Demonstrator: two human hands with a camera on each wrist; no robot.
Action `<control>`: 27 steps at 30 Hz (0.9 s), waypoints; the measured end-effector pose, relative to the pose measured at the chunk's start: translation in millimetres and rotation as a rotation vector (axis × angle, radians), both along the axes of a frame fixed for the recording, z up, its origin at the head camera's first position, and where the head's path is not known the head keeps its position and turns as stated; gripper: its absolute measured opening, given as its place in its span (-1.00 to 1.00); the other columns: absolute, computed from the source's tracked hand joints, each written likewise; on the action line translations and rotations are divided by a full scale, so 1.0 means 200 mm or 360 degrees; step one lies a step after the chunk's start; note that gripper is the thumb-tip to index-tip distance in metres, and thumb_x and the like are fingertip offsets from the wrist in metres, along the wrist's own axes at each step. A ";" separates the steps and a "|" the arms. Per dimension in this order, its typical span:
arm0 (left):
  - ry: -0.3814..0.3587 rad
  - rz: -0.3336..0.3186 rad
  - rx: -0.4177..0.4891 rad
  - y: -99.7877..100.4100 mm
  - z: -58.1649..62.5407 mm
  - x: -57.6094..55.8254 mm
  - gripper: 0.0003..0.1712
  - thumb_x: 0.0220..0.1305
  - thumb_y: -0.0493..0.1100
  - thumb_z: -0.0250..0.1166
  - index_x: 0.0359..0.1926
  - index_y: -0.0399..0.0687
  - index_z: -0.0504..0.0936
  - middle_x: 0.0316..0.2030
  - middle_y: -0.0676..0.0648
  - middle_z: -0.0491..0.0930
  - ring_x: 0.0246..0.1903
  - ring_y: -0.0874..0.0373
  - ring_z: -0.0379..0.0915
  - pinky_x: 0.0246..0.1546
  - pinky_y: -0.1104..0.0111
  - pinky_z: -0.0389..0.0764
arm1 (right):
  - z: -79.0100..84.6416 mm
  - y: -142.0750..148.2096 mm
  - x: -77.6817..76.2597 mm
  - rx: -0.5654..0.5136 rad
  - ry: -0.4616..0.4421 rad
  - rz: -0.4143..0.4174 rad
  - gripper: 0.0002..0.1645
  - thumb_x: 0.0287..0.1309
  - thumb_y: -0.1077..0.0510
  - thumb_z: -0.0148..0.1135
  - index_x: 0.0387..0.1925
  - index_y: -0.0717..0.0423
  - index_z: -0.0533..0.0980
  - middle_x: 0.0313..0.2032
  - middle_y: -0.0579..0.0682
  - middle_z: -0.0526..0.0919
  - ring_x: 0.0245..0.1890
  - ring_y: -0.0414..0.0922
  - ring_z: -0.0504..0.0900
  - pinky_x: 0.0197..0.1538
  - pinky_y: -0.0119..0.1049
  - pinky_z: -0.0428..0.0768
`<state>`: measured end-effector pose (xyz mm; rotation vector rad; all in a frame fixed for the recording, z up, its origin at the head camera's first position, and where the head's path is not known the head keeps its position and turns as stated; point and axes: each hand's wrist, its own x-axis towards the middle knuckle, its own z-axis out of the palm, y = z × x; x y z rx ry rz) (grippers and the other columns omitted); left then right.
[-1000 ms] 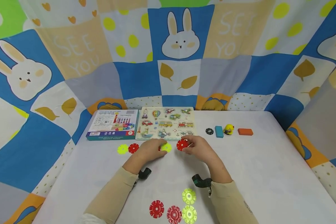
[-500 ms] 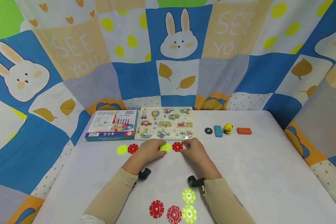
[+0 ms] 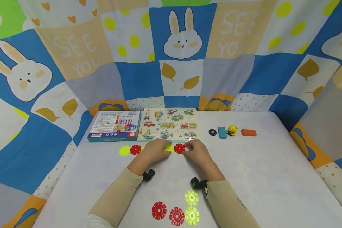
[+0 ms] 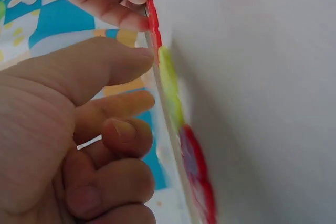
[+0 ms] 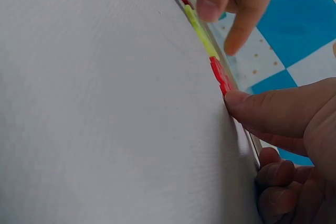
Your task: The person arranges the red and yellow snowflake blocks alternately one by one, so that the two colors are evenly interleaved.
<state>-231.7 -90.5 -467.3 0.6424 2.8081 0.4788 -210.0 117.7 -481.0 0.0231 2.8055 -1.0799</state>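
Note:
Notched plastic discs, yellow-green and red, form a row in front of the picture board. My right hand [image 3: 198, 153] pinches the right edge of a red disc [image 3: 179, 148] at the row's right end. That disc lies edge to edge with a yellow-green disc [image 5: 201, 32] in the right wrist view. My left hand [image 3: 157, 150] is over the middle of the row, its thumb and fingers apart beside the yellow-green disc [image 4: 170, 85], holding nothing. Another red disc [image 4: 197, 169] appears below it in the left wrist view. The left hand hides part of the row in the head view.
Near the front edge lie two red discs [image 3: 159, 210] and two yellow-green discs [image 3: 192, 216]. Behind the row are a boxed set [image 3: 114, 126] and a picture puzzle board [image 3: 168, 125]. A black chip [image 3: 212, 132], blue block [image 3: 222, 132], yellow duck [image 3: 232, 130] and orange block [image 3: 249, 132] stand right.
My right hand has brought the red disc left and down against the row beside the yellow-green disc. The left hand has shifted slightly right, covering more of that yellow-green disc.

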 end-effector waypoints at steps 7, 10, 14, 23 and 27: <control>-0.0020 -0.0032 0.0023 0.12 0.00 -0.05 -0.38 0.09 0.15 0.34 0.18 0.11 0.53 0.03 0.06 0.57 -0.01 0.11 0.45 -0.01 0.14 0.46 | 0.00 0.00 -0.02 -0.0074 0.0009 0.0014 -0.77 -0.05 0.14 0.44 -0.28 0.03 0.64 -0.28 -0.02 0.48 -0.24 -0.06 0.40 -0.15 -0.20 0.43; -0.0008 -0.0043 -0.0002 0.14 -0.02 -0.05 -0.38 0.11 0.17 0.33 0.20 0.18 0.51 0.03 0.07 0.56 -0.05 0.13 0.45 -0.04 0.18 0.48 | 0.01 0.02 -0.02 -0.0101 -0.0017 0.0071 -0.80 0.00 0.16 0.39 -0.26 0.04 0.65 -0.26 -0.02 0.51 -0.23 -0.07 0.42 -0.11 -0.17 0.46; 0.0009 -0.0071 0.0031 0.14 -0.04 -0.05 -0.43 0.14 0.14 0.32 0.20 0.27 0.51 0.03 0.07 0.57 -0.09 0.14 0.44 -0.10 0.22 0.49 | 0.05 0.07 -0.01 -0.0096 -0.0124 0.0146 -0.75 0.06 0.09 0.34 -0.17 0.01 0.64 -0.24 -0.03 0.53 -0.22 -0.08 0.45 -0.14 -0.18 0.48; -0.0094 -0.0065 0.0140 0.11 -0.06 -0.05 -0.47 0.12 0.16 0.33 0.15 0.31 0.56 0.03 0.08 0.57 -0.16 0.18 0.41 -0.20 0.28 0.47 | 0.24 0.20 0.13 -0.0053 -0.0163 0.0214 -0.60 0.11 -0.02 0.31 -0.02 0.01 0.59 -0.32 -0.04 0.47 -0.41 -0.09 0.43 -0.40 -0.27 0.44; -0.0079 -0.0050 0.0150 0.11 -0.07 -0.06 -0.45 0.11 0.17 0.34 0.16 0.29 0.55 0.02 0.11 0.56 -0.09 0.18 0.41 -0.07 0.23 0.47 | 0.26 0.23 0.25 -0.0121 -0.0113 0.0262 -0.62 0.08 -0.02 0.34 -0.04 -0.04 0.60 -0.34 -0.08 0.47 -0.42 -0.11 0.43 -0.40 -0.27 0.45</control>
